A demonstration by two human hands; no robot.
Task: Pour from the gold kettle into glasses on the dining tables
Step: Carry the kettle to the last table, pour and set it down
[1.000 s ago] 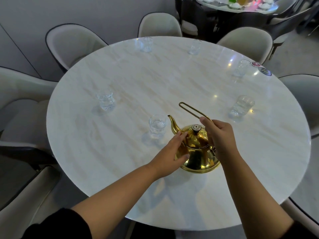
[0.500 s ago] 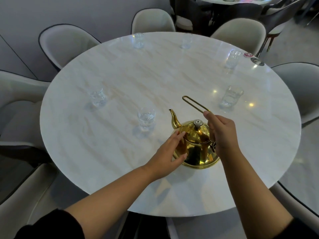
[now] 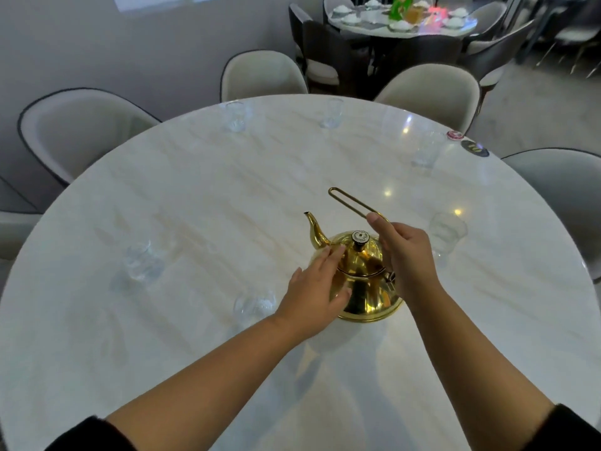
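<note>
My left hand [image 3: 313,288] lies open, fingers straight, against the side of the shiny gold metal kettle [image 3: 367,288]. My right hand [image 3: 405,255] curls around its thin looped handle [image 3: 346,200]. The kettle stands upright on the round white marble table [image 3: 195,196], with one clear glass tumbler [image 3: 253,307] beside my left wrist and a second clear tumbler [image 3: 447,231] to the right.

Polished gold metal kettle [image 3: 364,281] – mirror-glossy – on a smooth, shiny marble-look table [image 3: 195,196]; clear glasses [image 3: 140,262].
</note>
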